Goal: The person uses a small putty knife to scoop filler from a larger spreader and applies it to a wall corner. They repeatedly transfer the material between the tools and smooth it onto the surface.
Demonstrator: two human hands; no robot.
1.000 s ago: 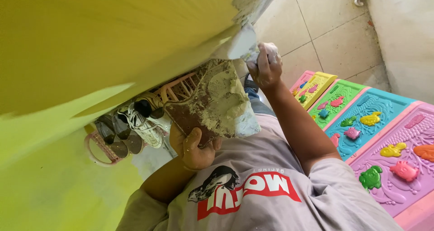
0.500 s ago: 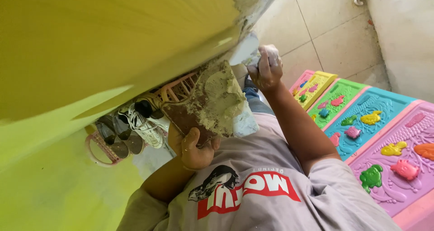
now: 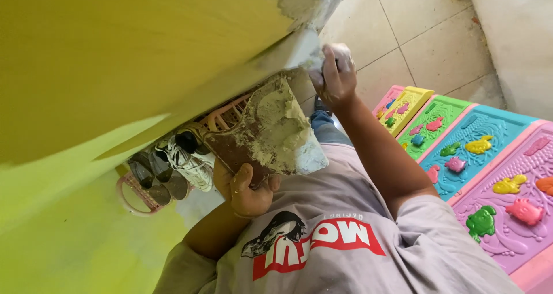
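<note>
My left hand grips the lower edge of a brown board loaded with pale putty, held in front of my chest. My right hand, dusted with white, is closed around a small tool whose blade is mostly hidden, and presses it against a grey putty strip on the yellow-green wall. The strip runs along the lower edge of the painted surface, just above the board.
A pink basket holding shoes stands by the wall below the board. Colourful plastic drawers with raised animal shapes stand to my right. Beige floor tiles lie beyond, and a pale surface is at the top right.
The board has tilted and dropped slightly in my left hand, showing more of its brown face. My right hand stays at the grey strip, shifted only a little.
</note>
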